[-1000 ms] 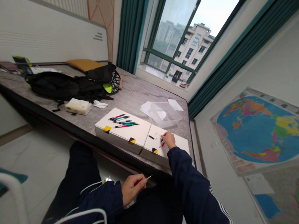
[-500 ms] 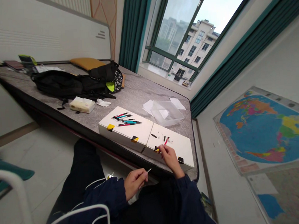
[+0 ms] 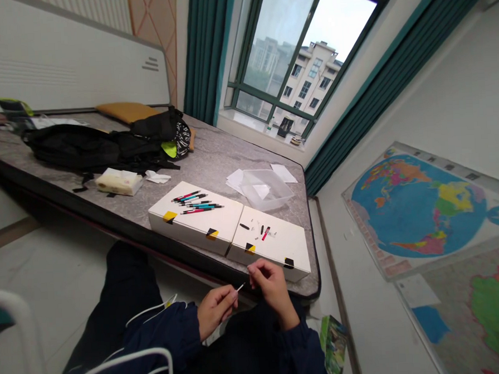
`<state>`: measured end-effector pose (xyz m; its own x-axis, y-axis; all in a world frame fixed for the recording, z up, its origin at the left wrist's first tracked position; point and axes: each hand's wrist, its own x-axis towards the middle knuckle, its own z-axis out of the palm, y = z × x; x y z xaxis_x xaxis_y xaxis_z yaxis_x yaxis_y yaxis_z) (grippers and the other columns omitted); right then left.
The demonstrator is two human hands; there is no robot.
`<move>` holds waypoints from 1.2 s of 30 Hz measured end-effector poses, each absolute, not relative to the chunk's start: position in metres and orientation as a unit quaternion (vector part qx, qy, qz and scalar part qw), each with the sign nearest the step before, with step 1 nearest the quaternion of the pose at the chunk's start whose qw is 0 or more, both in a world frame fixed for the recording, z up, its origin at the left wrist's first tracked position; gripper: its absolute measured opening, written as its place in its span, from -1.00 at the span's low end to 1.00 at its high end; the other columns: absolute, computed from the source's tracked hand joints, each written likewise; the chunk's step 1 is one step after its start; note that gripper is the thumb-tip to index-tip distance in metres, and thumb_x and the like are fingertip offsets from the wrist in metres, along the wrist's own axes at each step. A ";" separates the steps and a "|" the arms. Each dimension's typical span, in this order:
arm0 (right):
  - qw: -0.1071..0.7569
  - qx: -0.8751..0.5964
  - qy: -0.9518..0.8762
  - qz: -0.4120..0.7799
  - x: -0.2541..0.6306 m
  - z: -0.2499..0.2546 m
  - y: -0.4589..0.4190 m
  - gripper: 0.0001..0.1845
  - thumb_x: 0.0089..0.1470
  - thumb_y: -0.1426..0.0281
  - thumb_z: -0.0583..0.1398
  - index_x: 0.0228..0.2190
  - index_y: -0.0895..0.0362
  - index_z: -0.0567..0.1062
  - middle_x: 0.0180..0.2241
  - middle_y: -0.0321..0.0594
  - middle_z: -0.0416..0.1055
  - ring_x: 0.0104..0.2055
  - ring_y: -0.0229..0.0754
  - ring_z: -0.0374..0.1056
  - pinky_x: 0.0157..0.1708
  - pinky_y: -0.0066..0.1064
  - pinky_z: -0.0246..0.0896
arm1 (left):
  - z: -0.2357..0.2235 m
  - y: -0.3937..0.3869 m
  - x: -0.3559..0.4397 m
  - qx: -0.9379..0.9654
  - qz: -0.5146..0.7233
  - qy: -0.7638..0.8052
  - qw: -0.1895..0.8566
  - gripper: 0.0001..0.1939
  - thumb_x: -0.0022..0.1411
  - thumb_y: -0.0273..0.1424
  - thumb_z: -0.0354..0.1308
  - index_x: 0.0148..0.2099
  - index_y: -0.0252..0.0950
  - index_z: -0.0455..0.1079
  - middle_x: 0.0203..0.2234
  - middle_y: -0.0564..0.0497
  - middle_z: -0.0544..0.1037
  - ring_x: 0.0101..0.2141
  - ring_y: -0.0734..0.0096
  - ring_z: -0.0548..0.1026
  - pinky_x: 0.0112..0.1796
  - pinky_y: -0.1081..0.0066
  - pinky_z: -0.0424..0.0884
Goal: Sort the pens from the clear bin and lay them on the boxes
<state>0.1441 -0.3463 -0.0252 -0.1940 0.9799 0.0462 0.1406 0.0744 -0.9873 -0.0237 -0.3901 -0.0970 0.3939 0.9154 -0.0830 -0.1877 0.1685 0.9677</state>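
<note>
My left hand (image 3: 218,308) pinches a thin white pen refill (image 3: 240,287), its tip pointing up and to the right. Just beyond that tip is my right hand (image 3: 271,283), closed with thumb and finger pressed together; anything between them is too small to make out. Small pen parts lie on the right white box (image 3: 292,243): a red pen barrel (image 3: 266,234), black grips (image 3: 244,227) and tiny clear or metal bits. Several assembled pens (image 3: 200,205), red, teal and black, are spread over the left white box (image 3: 167,208).
Behind the boxes stands a clear plastic bin (image 3: 281,191) beside white papers (image 3: 234,181). A tissue pack (image 3: 119,181) and a black backpack (image 3: 105,147) lie farther left on the grey bed-like surface (image 3: 214,161). White cable (image 3: 128,355) crosses my left sleeve.
My right hand has drawn back from above the right box toward the refill in my left hand. The view has shifted a little to the right.
</note>
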 end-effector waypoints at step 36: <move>0.472 -0.483 -0.506 0.537 0.139 -0.061 -0.341 -0.61 0.07 0.06 0.24 -0.34 0.16 0.58 -0.36 -0.17 0.48 -0.47 -0.28 0.33 -0.58 -0.51 0.17 | -0.101 -0.389 -0.021 0.447 0.397 0.384 0.704 -0.35 0.14 0.24 -0.02 -0.35 -0.32 0.32 -0.79 0.22 0.15 -0.78 0.65 -0.03 -0.72 0.54 -0.11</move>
